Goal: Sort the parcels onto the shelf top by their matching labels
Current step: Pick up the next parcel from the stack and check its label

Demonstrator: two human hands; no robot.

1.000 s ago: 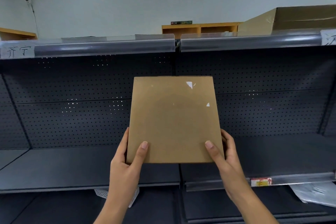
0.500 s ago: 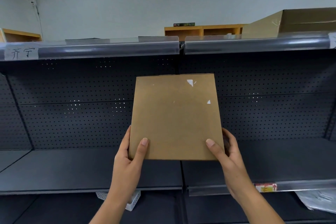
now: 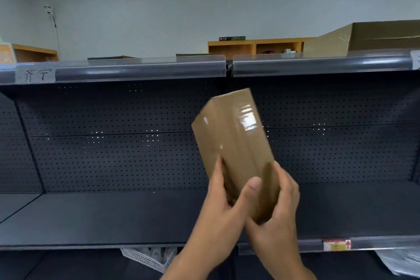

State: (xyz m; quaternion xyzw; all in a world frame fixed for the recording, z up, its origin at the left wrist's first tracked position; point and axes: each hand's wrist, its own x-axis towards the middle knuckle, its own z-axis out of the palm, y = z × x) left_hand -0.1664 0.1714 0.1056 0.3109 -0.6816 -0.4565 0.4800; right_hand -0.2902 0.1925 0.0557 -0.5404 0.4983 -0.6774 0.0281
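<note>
I hold a brown cardboard parcel (image 3: 234, 141) in front of the dark shelf unit, turned so a taped narrow side faces me and leaning to the left. My left hand (image 3: 223, 209) grips its lower left with the thumb across the front. My right hand (image 3: 280, 216) clasps its lower right corner. Both hands are close together under the parcel. No label shows on the parcel's visible faces. The shelf top (image 3: 141, 65) runs across above, with a handwritten label (image 3: 37, 75) on its front strip at the far left and another label (image 3: 416, 60) cut off at the right edge.
A big open cardboard box (image 3: 372, 37) sits on the shelf top at the right. Dark flat items (image 3: 113, 58) lie on the shelf top left of centre. A white basket (image 3: 145, 257) and a plastic bag (image 3: 400, 261) lie on the lowest shelf. Wooden cabinets (image 3: 254, 46) stand behind.
The parcel has been turned from its broad face to a narrow taped side and tilted left. Both hands moved together at its lower end, and the view shifted left and up.
</note>
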